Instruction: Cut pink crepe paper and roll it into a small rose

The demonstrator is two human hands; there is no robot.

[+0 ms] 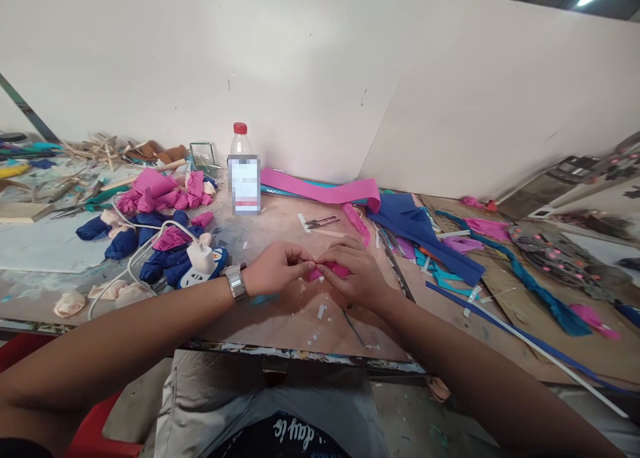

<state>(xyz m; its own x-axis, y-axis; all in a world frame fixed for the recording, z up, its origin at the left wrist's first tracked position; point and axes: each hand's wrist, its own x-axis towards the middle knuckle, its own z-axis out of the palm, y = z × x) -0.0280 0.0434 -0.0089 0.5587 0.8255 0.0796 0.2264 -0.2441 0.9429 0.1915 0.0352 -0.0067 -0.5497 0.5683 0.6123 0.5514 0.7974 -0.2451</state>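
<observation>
Above the middle of the table, both of my hands meet at a small pink piece of crepe paper [342, 270]. My left hand [275, 269], with a metal watch on its wrist, pinches one end between thumb and fingers. On the other side, my right hand [363, 275] has its fingers closed over the piece and hides part of it. Just beyond the hands lies a pair of thread snips [323, 222]. A long pink strip [320, 193] stretches along the back, and a gathered pink strip [357, 225] lies in front of it.
Left are pink and blue bundles [123, 243], a white cable [131, 261] and a plug on a power strip [220, 261]. A phone [245, 186] leans against a red-capped bottle [241, 138]. Right are blue material [425, 235] and a white rod [550, 355]. A wall rises behind.
</observation>
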